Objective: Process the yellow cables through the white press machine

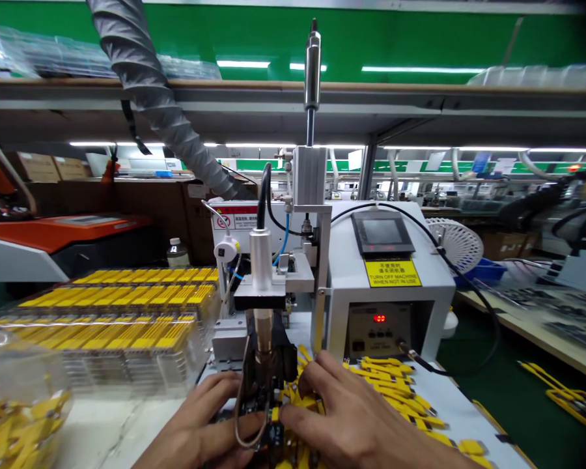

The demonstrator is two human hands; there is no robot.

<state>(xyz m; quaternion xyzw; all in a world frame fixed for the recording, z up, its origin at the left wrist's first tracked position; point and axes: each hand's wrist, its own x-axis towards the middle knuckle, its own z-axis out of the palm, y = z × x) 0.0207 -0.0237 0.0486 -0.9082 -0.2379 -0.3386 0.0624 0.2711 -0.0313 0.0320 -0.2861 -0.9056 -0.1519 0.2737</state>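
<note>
The left hand (208, 420) is bending its fingers around a dark fixture (262, 397); its fingertips are partly hiding behind a looped wire, so I cannot tell whether they are clamping anything. The right hand (334, 410) is reaching in from the other side, its thumb and forefinger standing apart with yellow showing between; whether it is gripping a part, I cannot tell. One yellow piece (275, 413) is sitting at the fixture, just beside the right thumb. More yellow parts (390, 384) are lying in a loose heap under and beyond the right hand, spreading over the table (444, 394). At the lower left, a clear bag (10, 352) is holding others.

Above the fixture, a silver cylinder (260, 260) is pointing down. Farther left, clear trays (170, 371) are carrying rows of yellow parts. A white machine (437, 306) is standing behind the heap, its display (379, 318) glowing red below a yellow label (392, 273) and a screen (383, 231). A bottle (177, 251) is standing behind the trays. A grey hose (151, 98) is hanging past a shelf (264, 98).
</note>
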